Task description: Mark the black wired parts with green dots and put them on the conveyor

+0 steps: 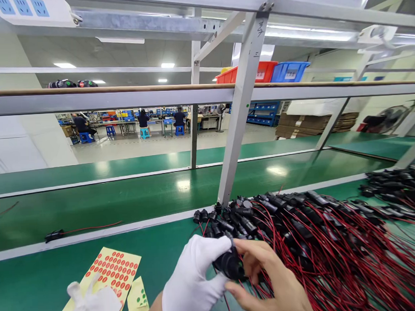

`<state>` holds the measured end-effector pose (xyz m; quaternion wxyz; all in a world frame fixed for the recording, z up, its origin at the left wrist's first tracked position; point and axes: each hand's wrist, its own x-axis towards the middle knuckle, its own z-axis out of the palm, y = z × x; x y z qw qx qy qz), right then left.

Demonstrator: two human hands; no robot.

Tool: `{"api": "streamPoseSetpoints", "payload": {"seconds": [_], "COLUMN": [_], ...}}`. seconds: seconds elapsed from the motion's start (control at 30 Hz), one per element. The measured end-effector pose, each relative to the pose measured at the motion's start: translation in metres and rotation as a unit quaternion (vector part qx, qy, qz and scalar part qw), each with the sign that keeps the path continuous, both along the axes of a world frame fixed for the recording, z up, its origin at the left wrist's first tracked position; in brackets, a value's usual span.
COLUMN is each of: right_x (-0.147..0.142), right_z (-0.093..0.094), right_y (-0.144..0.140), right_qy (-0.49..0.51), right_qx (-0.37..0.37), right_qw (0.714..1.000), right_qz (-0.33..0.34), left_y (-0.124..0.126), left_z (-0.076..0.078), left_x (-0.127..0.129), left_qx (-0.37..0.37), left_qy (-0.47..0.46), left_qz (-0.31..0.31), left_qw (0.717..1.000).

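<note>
Gripping a small black plastic connector [229,264] at lower centre of the frame, both hands met over the green bench mat [154,199]. Left hand [194,277] wore a white cloth glove, fingers curled round the connector's left side. Right hand [268,281] was bare, thumb and forefinger pinched on its right side, other fingers loosely bent. Connector looked rounded, glossy, barrel-shaped; a thin red wire ran down from it.

Just behind the hands, right of centre, lay a big heap of like black connectors with red wires [300,234], tangled, spreading to the right edge. Second darker heap [401,188] at far right. Lower left: yellow paper sheet of round red stickers [112,269], a spare crumpled white glove [92,305] on it, a smaller sheet with green dots [138,298] beside. One loose connector with red lead [54,235] at left. Grey metal post [240,108] stood upright mid-frame.
</note>
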<state>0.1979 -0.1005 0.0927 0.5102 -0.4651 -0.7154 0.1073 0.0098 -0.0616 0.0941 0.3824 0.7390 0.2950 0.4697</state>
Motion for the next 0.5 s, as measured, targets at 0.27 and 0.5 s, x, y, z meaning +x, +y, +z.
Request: {"api": "streamPoseSetpoints", "payload": {"seconds": [0.27,0.5], "right_x": [-0.005,0.005], "right_z": [-0.014,-0.021], "right_y": [0.014,0.03], "right_qy": [0.219,0.222], "right_qx": [-0.216,-0.263], "right_qw": [0.948,0.934], "right_qz": [0.085,0.093], "left_y": [-0.005,0.044], "left_z": [0.003,0.005], "left_x": [0.005,-0.006], "left_qx": [-0.104,-0.476], "left_qy": [0.017,-0.368], "left_qz": [0.078,-0.112], "left_qw": [0.991,0.791]}}
